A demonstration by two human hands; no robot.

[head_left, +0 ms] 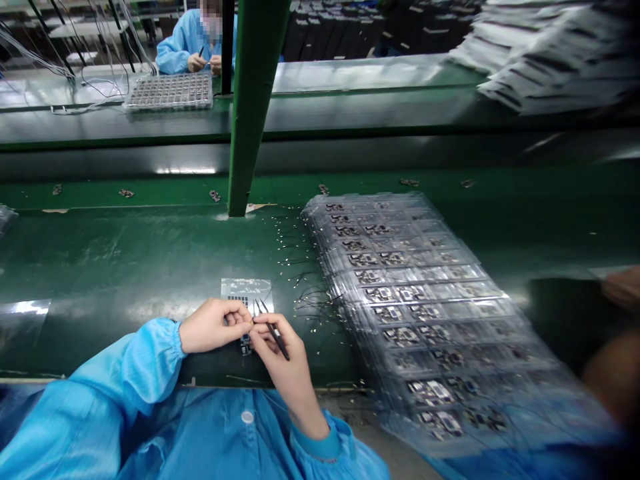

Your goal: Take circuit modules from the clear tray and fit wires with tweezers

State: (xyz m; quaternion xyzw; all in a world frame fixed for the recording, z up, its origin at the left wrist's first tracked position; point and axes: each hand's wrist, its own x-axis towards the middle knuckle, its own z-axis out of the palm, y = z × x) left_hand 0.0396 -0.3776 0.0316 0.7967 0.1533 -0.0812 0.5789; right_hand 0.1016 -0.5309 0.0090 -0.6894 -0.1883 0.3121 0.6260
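Note:
My right hand (283, 353) holds a pair of dark tweezers (275, 333), their thin tips pointing up and away from me. Thumb and forefinger of my left hand (215, 325) are pinched together and meet the right fingertips; what lies between them is too small to make out. A small circuit board (245, 345) shows just below the joined fingertips, partly hidden by them. Behind my hands lies a pale sheet with dark squares (247, 287) on the green bench.
Right of my hands, stacked clear trays (400, 277) hold circuit boards. Thin black wires (305, 293) lie scattered beside them. A green post (253, 107) rises from the bench (125, 267). Across, a co-worker in blue (180, 40) sits behind another tray (170, 91). A blurred arm (617, 360) is at the right edge.

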